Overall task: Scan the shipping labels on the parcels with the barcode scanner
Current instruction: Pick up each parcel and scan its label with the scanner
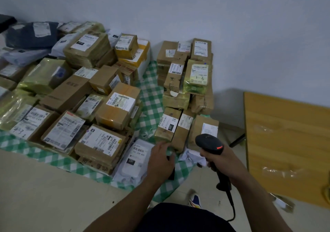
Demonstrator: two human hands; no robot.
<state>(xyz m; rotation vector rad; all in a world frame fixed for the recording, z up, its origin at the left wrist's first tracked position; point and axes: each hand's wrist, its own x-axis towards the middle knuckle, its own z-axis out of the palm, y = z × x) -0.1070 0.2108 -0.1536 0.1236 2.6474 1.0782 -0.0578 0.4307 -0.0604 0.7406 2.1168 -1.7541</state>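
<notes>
My right hand grips a black barcode scanner by its handle, its head pointing at a brown box with a white label. My left hand reaches to the lower edge of a taped brown box labelled 231; I cannot tell if the fingers hold it. A white mailer bag labelled 231 lies just left of that hand. Many labelled parcels lie on a green checked cloth on the floor.
A large heap of cardboard boxes and bags fills the left. A smaller stack leans on the white wall. A wooden table stands at the right. The scanner's cable hangs by my leg; my shoe shows below.
</notes>
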